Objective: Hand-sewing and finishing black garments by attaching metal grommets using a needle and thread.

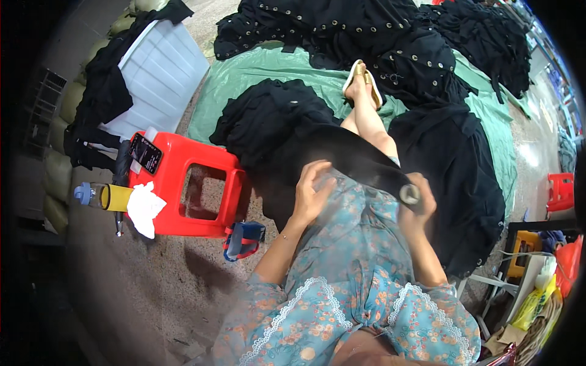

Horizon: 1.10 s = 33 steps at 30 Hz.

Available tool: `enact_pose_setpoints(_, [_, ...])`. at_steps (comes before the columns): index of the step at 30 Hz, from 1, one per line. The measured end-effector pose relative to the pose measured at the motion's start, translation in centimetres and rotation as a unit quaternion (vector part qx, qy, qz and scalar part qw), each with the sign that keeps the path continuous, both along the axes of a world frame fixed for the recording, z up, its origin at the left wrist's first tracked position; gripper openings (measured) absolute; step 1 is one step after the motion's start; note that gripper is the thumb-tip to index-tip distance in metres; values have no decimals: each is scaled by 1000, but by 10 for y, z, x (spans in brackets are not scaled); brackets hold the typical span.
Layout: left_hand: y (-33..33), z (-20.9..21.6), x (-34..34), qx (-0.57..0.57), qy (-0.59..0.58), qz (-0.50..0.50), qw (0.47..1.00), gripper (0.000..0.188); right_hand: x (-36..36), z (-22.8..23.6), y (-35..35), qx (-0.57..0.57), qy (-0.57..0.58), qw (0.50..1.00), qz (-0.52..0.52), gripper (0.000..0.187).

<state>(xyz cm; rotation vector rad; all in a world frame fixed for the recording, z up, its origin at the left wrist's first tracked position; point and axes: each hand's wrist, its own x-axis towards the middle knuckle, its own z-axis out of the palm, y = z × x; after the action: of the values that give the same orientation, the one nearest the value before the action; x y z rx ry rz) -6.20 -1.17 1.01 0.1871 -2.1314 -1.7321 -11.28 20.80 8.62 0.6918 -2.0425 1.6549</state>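
Observation:
Black cloth (360, 152) lies across my lap and legs, over a flowered blue dress (360, 238). My right hand (421, 198) is closed on the right end of this cloth, where a round metal eyelet (409, 194) shows, blurred by motion. At the cloth's near edge, my left hand (312, 194) has bent fingers, with the thumb apart from them; nothing shows between them. A heap of black cloth (268, 113) sits beyond my left hand, and another black piece (452, 177) spreads to the right of my legs.
To the left, a red stool (232, 195) carries a phone (145, 152), white tissue (145, 210) and a yellow bottle (113, 197). Behind it stands a pale plastic bin (162, 73). Eyeleted black garments (342, 24) cover a green sheet (256, 67). A cluttered rack (531, 268) is at right.

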Motion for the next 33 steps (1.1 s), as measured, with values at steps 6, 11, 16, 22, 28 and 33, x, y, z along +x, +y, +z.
enact_pose_setpoints(6, [8,-67,-17,-166,-60,46,983,60,10,47,74,-15,93,987,-132,18])
enact_pose_setpoints(11, [29,-63,-59,-270,-194,16,943,79,8,81,86,-40,188,969,-154,18])
enact_pose_setpoints(16, [14,-74,-94,-292,-64,139,944,45,-7,96,113,-100,238,944,-205,33])
enact_pose_setpoints(22, [-90,62,-67,83,107,98,986,23,-42,114,185,-311,234,878,-278,28])
enact_pose_setpoints(28, [-163,272,8,-81,286,279,913,19,-46,133,188,-354,217,903,-106,29])
enact_pose_setpoints(33, [-156,278,-70,-300,311,67,899,10,-61,122,278,-259,179,900,-301,29])
